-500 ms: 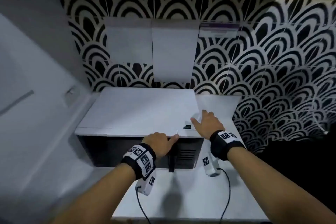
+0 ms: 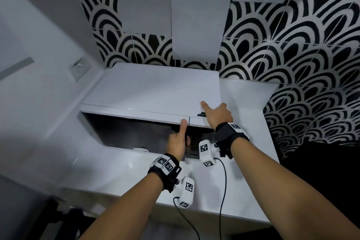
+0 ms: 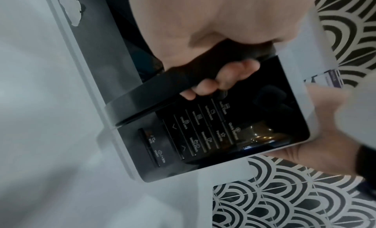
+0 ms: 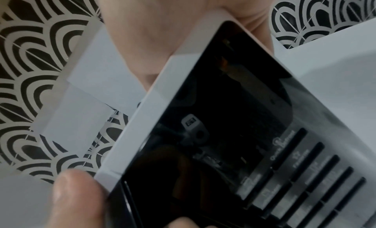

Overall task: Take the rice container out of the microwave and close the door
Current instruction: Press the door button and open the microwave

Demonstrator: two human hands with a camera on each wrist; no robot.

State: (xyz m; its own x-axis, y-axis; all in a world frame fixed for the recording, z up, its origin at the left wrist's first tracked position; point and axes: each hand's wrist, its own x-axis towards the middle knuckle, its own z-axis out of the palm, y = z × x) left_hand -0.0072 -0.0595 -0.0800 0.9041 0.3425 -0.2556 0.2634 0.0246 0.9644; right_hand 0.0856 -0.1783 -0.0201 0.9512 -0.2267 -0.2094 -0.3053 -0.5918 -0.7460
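Left hand [image 2: 178, 143] fingers were seen curled round the dark vertical handle [image 3: 162, 90] of the microwave door [image 2: 134, 134], with the thumb laid upward against the door's top edge. Beside it, the right hand [image 2: 216, 114] was laid flat, fingers straight, on the front right corner of the microwave [image 2: 152, 89] top, above the control panel [image 3: 213, 131]; nothing was gripped by it, and it was judged to be bracing the appliance. Both arms were stretched over the white counter [image 2: 116, 173], on which the microwave was set toward the back edge, against the patterned tile wall [image 2: 302, 54].

No rice container could be made out in any view. It was taken to be behind the dark glass, and the door appeared shut or barely ajar; which of the two could not be told.

The step in hand was judged to be the opening of the door. For the next move, a steady pull on the handle toward the person would be called for, with the casing held down so that it is not dragged toward the counter's front edge. Only then could the cavity be reached.
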